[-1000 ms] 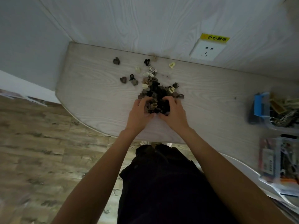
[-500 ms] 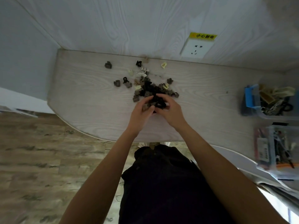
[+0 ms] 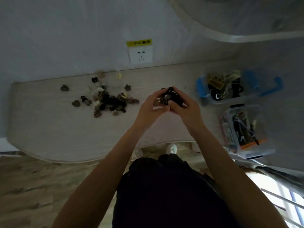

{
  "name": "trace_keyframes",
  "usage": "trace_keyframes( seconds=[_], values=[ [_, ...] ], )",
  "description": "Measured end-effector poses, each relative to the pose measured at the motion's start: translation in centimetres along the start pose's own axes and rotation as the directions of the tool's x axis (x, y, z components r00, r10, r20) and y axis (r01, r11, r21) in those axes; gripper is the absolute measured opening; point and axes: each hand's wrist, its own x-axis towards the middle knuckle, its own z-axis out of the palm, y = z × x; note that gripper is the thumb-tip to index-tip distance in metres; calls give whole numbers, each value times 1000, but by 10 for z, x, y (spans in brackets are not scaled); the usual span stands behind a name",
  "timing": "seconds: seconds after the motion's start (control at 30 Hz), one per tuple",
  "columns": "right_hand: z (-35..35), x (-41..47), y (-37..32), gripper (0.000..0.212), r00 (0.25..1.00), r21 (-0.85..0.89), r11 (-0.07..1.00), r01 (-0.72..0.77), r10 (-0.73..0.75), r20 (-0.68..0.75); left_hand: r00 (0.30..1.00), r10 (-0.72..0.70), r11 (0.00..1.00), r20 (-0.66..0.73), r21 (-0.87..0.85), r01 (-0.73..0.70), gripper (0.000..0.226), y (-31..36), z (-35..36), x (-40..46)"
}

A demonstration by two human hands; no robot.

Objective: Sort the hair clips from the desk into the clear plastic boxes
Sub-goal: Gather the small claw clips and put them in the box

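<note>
Pale desk (image 3: 49, 129), hair clips (image 3: 171, 97) cupped between both hands (image 3: 169, 109)

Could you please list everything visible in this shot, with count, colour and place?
pile of hair clips: many, mostly black and brown with a few cream, left-centre of the desk
desk: one, pale wood grain, along the wall
box with blue latches: one, clear, far right of the desk, holding clips
second clear box: one, with mixed contents, nearer on the right
wall socket: one, white, under a yellow label, above the desk
shoe: one, white, on the floor below the desk edge
handful of clips: several, black and brown, held by both hands
left hand: closed on the handful
right hand: closed on the handful
</note>
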Motion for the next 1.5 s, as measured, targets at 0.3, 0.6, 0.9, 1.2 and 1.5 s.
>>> trace_keyframes(
  seconds=[0.3,0.6,0.9,1.2,1.5],
  values=[
    [-163,23,-13,41,990,-164,986,-5,-18,-142,983,60,984,175,156,-88,59,52,140,79],
    [-190,67,-17,40,985,-669,733,123,-171,-5,942,73,749,328,606,-269,58,50,156,83],
    [-184,80,-16,33,960,-729,660,184,-280,-11,976,114,813,187,547,-200,61,49,150,74],
    [-70,39,-19,26,858,-637,592,495,-450,249,918,305,759,-255,647,-72,29,10,39,28],
    [86,80,22,93,822,-765,437,473,93,561,866,11,561,-500,720,408,96,-86,-175,-51]
  ],
)
